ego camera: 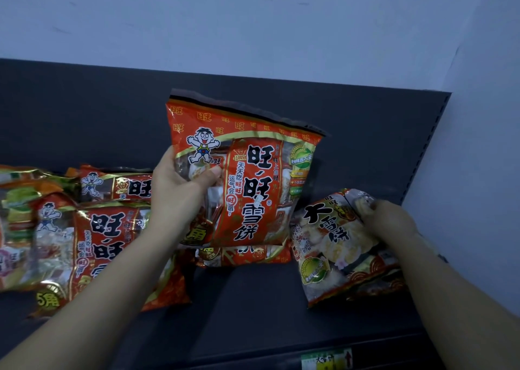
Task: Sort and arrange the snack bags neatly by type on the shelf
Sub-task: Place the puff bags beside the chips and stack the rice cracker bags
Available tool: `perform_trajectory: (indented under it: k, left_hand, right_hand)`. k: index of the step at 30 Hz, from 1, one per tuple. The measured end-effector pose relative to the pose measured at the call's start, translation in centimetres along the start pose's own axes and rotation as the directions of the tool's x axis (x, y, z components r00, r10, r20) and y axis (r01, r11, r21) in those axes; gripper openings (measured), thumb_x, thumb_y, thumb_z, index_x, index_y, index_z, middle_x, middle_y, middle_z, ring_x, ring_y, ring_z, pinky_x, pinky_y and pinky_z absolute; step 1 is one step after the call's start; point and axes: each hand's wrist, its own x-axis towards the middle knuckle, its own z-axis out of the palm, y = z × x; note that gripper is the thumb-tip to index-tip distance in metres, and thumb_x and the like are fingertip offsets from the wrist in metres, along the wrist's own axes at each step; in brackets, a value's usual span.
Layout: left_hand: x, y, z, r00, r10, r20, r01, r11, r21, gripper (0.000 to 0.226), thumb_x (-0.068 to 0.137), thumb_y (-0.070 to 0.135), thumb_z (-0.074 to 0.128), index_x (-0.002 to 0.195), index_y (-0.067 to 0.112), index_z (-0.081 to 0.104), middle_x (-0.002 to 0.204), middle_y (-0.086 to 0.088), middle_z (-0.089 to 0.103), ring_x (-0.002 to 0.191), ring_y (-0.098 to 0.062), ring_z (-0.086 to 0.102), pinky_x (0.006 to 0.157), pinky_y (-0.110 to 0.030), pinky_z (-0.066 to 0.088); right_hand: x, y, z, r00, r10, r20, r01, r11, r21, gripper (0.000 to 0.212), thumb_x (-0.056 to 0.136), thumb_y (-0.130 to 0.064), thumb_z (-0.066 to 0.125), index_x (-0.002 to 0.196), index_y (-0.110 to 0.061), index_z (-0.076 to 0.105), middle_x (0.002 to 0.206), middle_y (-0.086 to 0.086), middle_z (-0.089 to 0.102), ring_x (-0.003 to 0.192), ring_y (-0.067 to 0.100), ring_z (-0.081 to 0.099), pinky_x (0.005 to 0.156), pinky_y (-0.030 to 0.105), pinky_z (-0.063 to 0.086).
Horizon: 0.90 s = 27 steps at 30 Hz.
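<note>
You are facing a dark grey shelf (253, 299) with a matching dark back panel (84, 102). A pale bluish wall (253, 17) rises above it and closes the right side, where a slotted upright (434, 133) ends the panel. On the shelf's front edge, towards the right, sits a green and white price label (326, 360), its print too blurred to read. Your left hand (180, 184) grips a red bag (253, 178) by its left side, thumb across the front, holding it upright over the middle of the shelf. It shows a cartoon boy, "旺旺雪饼" in large black characters, "天天吃旺旺 运气会旺哦" in smaller ones, "100分" and a round green badge. Its lower edge overlaps a flat red bag (242, 254) lying beneath it. Your right hand (394, 220) curls its fingers round the upper right part of a pale bag (334, 246) near the right end of the shelf. This one is tilted and marked "大雪饼", with "旺旺" above and a green badge below; you cannot tell whether it rests fully on the shelf. At the left, under your forearm, a front red bag (92, 251) of the "旺旺" kind lies face up near the front edge with "5角" at its lower corner. A rear red bag (118, 186) with the same boy lies behind it, by the back panel. At the far left end, green and orange bags (17, 215) are heaped, their writing unreadable.
</note>
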Motion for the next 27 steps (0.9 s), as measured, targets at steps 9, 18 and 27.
perform_trajectory:
  k: [9,18,27]
  left_hand:
    - [0.0,1.0,-2.0,0.999,0.01,-0.052,-0.01,1.0,-0.005,0.035,0.081,0.001,0.072,0.1,0.027,0.06,0.099,0.0,0.073,0.091,-0.017,0.072,0.088,-0.049,0.055]
    - [0.4,2.4,-4.3,0.989,-0.007,-0.146,-0.009,0.994,-0.108,0.033,0.083,-0.004,0.069,0.101,0.022,0.059,0.098,0.0,0.073,0.091,-0.019,0.072,0.087,-0.047,0.057]
    - [1.1,3.1,-6.2,0.971,-0.029,-0.236,-0.007,0.988,-0.152,0.037,0.082,-0.005,0.069,0.113,0.012,0.057,0.103,-0.006,0.072,0.092,-0.022,0.072,0.085,-0.045,0.058]
  right_hand:
    - [-1.6,-4.3,1.7,0.972,-0.179,-0.155,0.195,0.976,0.1,0.043,0.088,-0.036,0.065,0.124,-0.012,0.061,0.123,0.013,0.062,0.113,0.033,0.057,0.085,0.04,0.049]
    - [-4.6,-13.6,5.2,0.86,-0.316,0.4,-0.11,0.651,0.751,0.024,0.088,-0.022,0.073,0.104,-0.011,0.059,0.115,0.006,0.064,0.107,0.024,0.06,0.085,0.037,0.056]
    - [-4.1,-14.9,7.6,0.865,-0.167,0.473,-0.294,0.596,0.747,0.046,0.068,-0.008,0.088,0.107,-0.004,0.064,0.11,0.014,0.068,0.102,0.033,0.065,0.093,0.049,0.053]
